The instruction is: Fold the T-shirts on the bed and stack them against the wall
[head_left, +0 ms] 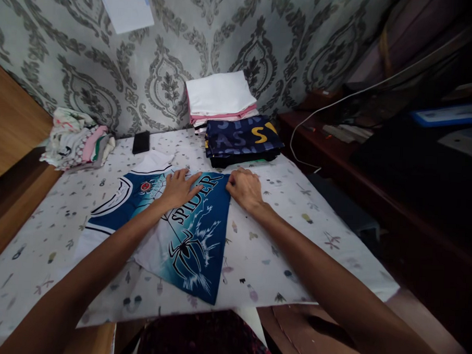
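A blue and white T-shirt (209, 249) with a spider print and the word SPIDER lies spread on the cloth-covered table, its collar toward the left and its hem toward the right. My left hand (178, 189) rests on the upper part of the shirt with fingers spread flat. At the far corner of the hem, my right hand (245, 188) is closed, its fingers pinching the shirt's edge. Part of the shirt is hidden beneath my left hand and forearm.
Behind the shirt stand folded white and pink clothes (222, 93) and a folded navy garment (243, 138). A black phone (141, 142) lies near the wall. Crumpled clothes (79, 141) sit at the back left. A white cable (341, 100) hangs at the right, above a dark red desk (311, 141).
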`<state>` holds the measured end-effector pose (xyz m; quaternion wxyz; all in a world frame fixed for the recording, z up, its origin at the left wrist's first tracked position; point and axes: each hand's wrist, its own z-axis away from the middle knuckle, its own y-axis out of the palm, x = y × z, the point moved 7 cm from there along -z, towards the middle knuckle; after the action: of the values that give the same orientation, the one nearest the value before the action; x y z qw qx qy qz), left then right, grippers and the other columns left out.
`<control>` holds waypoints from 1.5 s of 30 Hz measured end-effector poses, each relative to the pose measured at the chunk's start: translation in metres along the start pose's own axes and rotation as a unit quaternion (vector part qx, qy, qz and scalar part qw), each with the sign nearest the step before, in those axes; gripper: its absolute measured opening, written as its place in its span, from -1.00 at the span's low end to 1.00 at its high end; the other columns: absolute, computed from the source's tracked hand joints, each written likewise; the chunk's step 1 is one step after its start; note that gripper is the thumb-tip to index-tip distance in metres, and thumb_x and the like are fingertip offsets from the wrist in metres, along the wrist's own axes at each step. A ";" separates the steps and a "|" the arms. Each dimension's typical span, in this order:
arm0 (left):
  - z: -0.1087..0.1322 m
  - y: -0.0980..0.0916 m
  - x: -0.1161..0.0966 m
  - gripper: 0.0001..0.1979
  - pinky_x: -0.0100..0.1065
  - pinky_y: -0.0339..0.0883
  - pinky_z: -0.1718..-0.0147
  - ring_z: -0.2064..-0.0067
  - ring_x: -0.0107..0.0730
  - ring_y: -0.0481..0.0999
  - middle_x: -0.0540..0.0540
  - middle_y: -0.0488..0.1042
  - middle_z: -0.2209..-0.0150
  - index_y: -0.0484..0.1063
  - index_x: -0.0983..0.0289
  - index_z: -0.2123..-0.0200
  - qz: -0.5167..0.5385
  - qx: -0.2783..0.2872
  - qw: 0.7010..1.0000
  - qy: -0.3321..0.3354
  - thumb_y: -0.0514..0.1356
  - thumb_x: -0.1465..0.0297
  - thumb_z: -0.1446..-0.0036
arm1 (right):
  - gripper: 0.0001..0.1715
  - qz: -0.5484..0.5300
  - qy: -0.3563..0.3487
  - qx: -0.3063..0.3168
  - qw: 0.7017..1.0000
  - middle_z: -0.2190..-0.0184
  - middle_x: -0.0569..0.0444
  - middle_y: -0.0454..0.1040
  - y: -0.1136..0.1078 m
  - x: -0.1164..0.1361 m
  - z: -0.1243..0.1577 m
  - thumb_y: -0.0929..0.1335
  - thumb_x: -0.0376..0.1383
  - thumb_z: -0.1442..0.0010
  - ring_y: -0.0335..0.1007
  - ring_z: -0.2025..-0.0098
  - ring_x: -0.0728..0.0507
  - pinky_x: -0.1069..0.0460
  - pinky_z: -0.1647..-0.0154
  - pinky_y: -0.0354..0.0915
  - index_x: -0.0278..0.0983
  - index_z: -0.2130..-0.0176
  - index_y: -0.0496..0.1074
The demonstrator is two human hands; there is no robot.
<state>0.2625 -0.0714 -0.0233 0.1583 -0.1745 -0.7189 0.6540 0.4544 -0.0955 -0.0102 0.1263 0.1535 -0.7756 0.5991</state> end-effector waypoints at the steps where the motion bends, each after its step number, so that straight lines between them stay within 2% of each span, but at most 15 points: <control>1: 0.000 0.000 -0.001 -0.42 0.18 0.09 -0.18 -0.30 0.14 0.18 0.32 0.23 -0.29 0.20 0.03 -0.36 -0.001 0.000 1.000 0.002 -0.08 0.00 -0.37 | -0.83 0.005 -0.030 0.001 1.000 0.21 -0.13 0.52 0.000 0.009 -0.001 0.30 -0.39 -0.16 0.39 0.07 -0.30 -0.18 0.00 0.29 -0.26 0.35 0.50; 6: 0.001 -0.002 -0.002 -0.40 0.21 0.06 -0.19 -0.30 0.13 0.19 0.35 0.23 -0.29 0.18 0.11 -0.36 0.001 0.002 1.000 -0.005 -0.07 0.02 -0.37 | -0.60 -0.075 -0.214 0.053 0.973 0.01 -0.11 0.51 0.017 0.069 -0.021 0.18 -0.44 -0.29 0.37 -0.05 -0.22 -0.08 -0.10 0.28 -0.31 -0.03 0.44; 9: 0.002 -0.003 -0.004 -0.41 0.18 0.07 -0.20 -0.29 0.11 0.20 0.36 0.24 -0.29 0.24 0.21 -0.31 0.000 0.007 1.000 -0.008 -0.06 0.02 -0.37 | -0.44 -0.099 -0.208 0.126 0.965 0.00 -0.07 0.53 0.040 0.084 -0.051 0.14 -0.49 -0.31 0.43 -0.03 -0.16 -0.05 -0.06 0.31 -0.27 -0.23 0.29; 13: 0.003 -0.009 -0.008 -0.42 0.15 0.10 -0.20 -0.27 0.10 0.24 0.37 0.27 -0.26 0.20 0.28 -0.29 0.004 0.001 1.000 0.002 -0.04 0.04 -0.37 | -0.51 -0.066 -0.204 0.190 0.958 0.04 -0.09 0.58 0.058 0.085 -0.080 0.18 -0.50 -0.30 0.47 -0.02 -0.18 -0.05 -0.07 0.31 -0.32 -0.14 0.41; 17: 0.011 -0.015 -0.016 -0.46 0.23 0.08 -0.20 -0.27 0.14 0.24 0.40 0.26 -0.26 0.24 0.29 -0.25 -0.003 0.004 1.000 -0.017 -0.02 0.07 -0.38 | -0.50 -0.055 -0.238 0.207 0.947 0.04 -0.05 0.60 0.060 0.084 -0.086 0.22 -0.52 -0.24 0.48 -0.01 -0.16 -0.01 -0.05 0.30 -0.30 -0.09 0.49; 20: 0.032 -0.017 -0.041 -0.47 0.28 0.03 -0.22 -0.33 0.18 0.16 0.39 0.21 -0.31 0.27 0.25 -0.24 0.017 0.017 1.000 0.014 0.03 0.07 -0.36 | -0.50 -0.028 -0.296 0.195 0.935 0.00 -0.10 0.59 0.060 0.085 -0.079 0.26 -0.53 -0.20 0.47 -0.05 -0.19 -0.02 -0.07 0.28 -0.31 -0.06 0.53; 24: 0.078 -0.016 -0.098 -0.41 0.23 -0.02 -0.30 -0.42 0.21 0.02 0.36 0.10 -0.39 0.24 0.19 -0.31 0.106 0.065 0.983 0.132 0.11 0.07 -0.31 | -0.55 -0.014 -0.346 0.172 0.922 0.04 -0.13 0.59 0.062 0.085 -0.074 0.24 -0.51 -0.24 0.46 -0.02 -0.21 -0.08 -0.08 0.29 -0.30 0.01 0.58; 28: 0.114 -0.026 -0.140 -0.39 0.02 0.01 -0.35 -0.45 -0.02 0.01 0.28 0.10 -0.41 0.20 0.17 -0.33 0.211 0.119 0.922 0.303 0.09 0.05 -0.32 | -0.55 -0.008 -0.353 0.171 0.920 0.05 -0.08 0.59 0.064 0.084 -0.075 0.23 -0.52 -0.24 0.45 -0.01 -0.18 -0.09 -0.10 0.29 -0.25 0.03 0.58; 30: 0.113 -0.032 -0.136 -0.46 -0.14 0.06 -0.35 -0.42 -0.21 0.10 0.21 0.19 -0.38 0.19 0.17 -0.33 0.251 0.116 0.904 0.325 -0.01 0.10 -0.39 | -0.56 -0.011 -0.357 0.171 0.918 0.04 -0.08 0.58 0.065 0.083 -0.074 0.24 -0.52 -0.25 0.44 -0.03 -0.18 -0.08 -0.13 0.28 -0.26 0.02 0.57; 31: 0.107 -0.032 -0.128 -0.48 -0.15 0.06 -0.35 -0.42 -0.24 0.10 0.22 0.20 -0.38 0.19 0.19 -0.33 0.252 0.101 0.915 0.298 -0.06 0.13 -0.42 | -0.57 -0.015 -0.356 0.169 0.919 0.02 -0.09 0.57 0.064 0.083 -0.073 0.25 -0.51 -0.25 0.43 -0.04 -0.18 -0.09 -0.14 0.27 -0.27 0.01 0.56; 35: 0.099 -0.022 -0.099 -0.38 0.14 -0.10 -0.38 -0.47 0.03 -0.08 0.39 0.03 -0.43 0.15 0.36 -0.34 0.174 0.058 0.972 0.147 -0.04 0.09 -0.40 | -0.58 -0.023 -0.348 0.146 0.926 -0.01 -0.09 0.54 0.064 0.081 -0.069 0.26 -0.45 -0.29 0.39 -0.07 -0.19 -0.10 -0.18 0.25 -0.28 -0.08 0.49; 37: 0.117 -0.020 -0.114 -0.31 0.09 -0.12 -0.40 -0.47 -0.01 -0.09 0.36 0.00 -0.44 0.09 0.36 -0.38 0.175 0.088 0.958 0.209 0.00 0.04 -0.37 | -0.59 -0.013 -0.348 0.142 0.926 -0.01 -0.11 0.54 0.065 0.080 -0.066 0.24 -0.42 -0.33 0.39 -0.08 -0.20 -0.12 -0.18 0.26 -0.30 -0.10 0.48; 39: 0.140 -0.026 -0.132 -0.32 -0.09 -0.13 -0.42 -0.47 -0.20 -0.05 0.26 0.02 -0.45 0.03 0.30 -0.41 0.208 0.121 0.921 0.307 -0.01 0.04 -0.38 | -0.59 -0.004 -0.347 0.138 0.928 -0.02 -0.12 0.54 0.065 0.080 -0.063 0.22 -0.42 -0.34 0.40 -0.09 -0.22 -0.13 -0.19 0.27 -0.30 -0.10 0.48; 41: 0.152 -0.032 -0.131 -0.36 -0.17 -0.14 -0.43 -0.46 -0.31 -0.02 0.19 0.05 -0.44 0.01 0.24 -0.41 0.231 0.128 0.907 0.327 -0.06 0.07 -0.41 | -0.56 0.000 -0.338 0.130 0.932 -0.02 -0.12 0.55 0.063 0.081 -0.059 0.21 -0.45 -0.33 0.41 -0.10 -0.22 -0.14 -0.19 0.29 -0.28 -0.11 0.48; 45: 0.148 -0.027 -0.077 -0.37 0.12 -0.19 -0.41 -0.48 -0.06 -0.11 0.34 -0.04 -0.45 0.09 0.32 -0.38 0.187 0.072 0.974 0.106 -0.04 0.07 -0.40 | -0.51 -0.013 -0.321 0.079 0.944 -0.15 -0.14 0.48 0.052 0.088 -0.036 0.19 -0.47 -0.33 0.31 -0.24 -0.26 -0.21 -0.25 0.25 -0.32 -0.18 0.41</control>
<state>0.2623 -0.2399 -0.0098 0.1207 -0.3617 -0.6039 0.6999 0.3539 -0.0557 -0.0140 -0.1343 0.3571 -0.7229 0.5761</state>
